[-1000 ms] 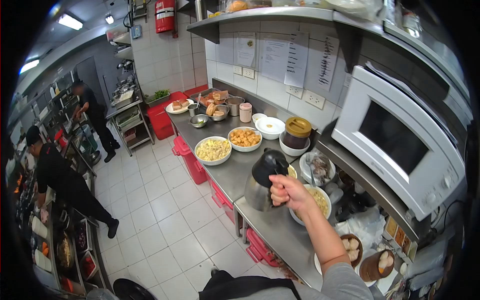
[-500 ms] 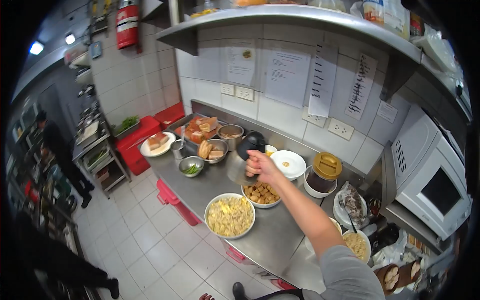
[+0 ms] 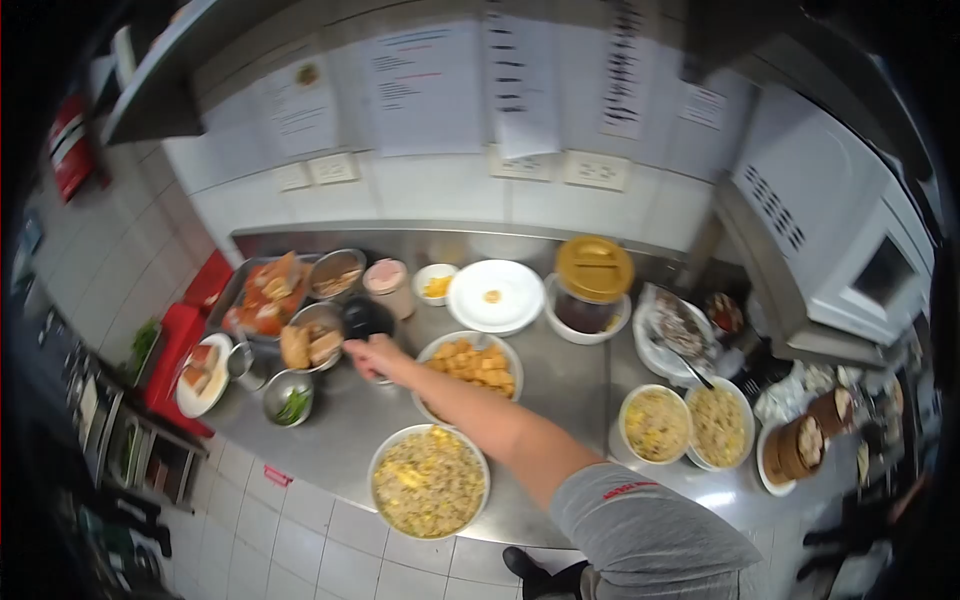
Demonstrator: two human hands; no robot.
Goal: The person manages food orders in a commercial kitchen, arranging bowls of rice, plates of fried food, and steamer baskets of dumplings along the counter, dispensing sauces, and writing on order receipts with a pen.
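Note:
My right hand point(image 3: 372, 357) is closed on the handle of a metal jug with a black lid point(image 3: 366, 317). The jug is at the left of the counter, beside a metal bowl of browned pieces point(image 3: 313, 343) and a pink-lidded jar point(image 3: 388, 285). Whether its base touches the counter is hidden. My forearm passes over a white bowl of golden cubes point(image 3: 470, 365). Nearer the front edge sits a big bowl of fried rice point(image 3: 430, 483). My left hand is out of view.
A small bowl of greens point(image 3: 290, 398) and a plate of meat point(image 3: 203, 375) sit at left. White plates point(image 3: 495, 295), a yellow-lidded container point(image 3: 594, 270), two rice bowls point(image 3: 656, 424) and steamer baskets point(image 3: 793, 447) extend rightward. A microwave point(image 3: 850, 230) stands at right.
The jug, in my right hand, has moved left along the counter, past the bowl of cubes to beside the jar. The view has turned down toward the counter; my left fingertips have left view.

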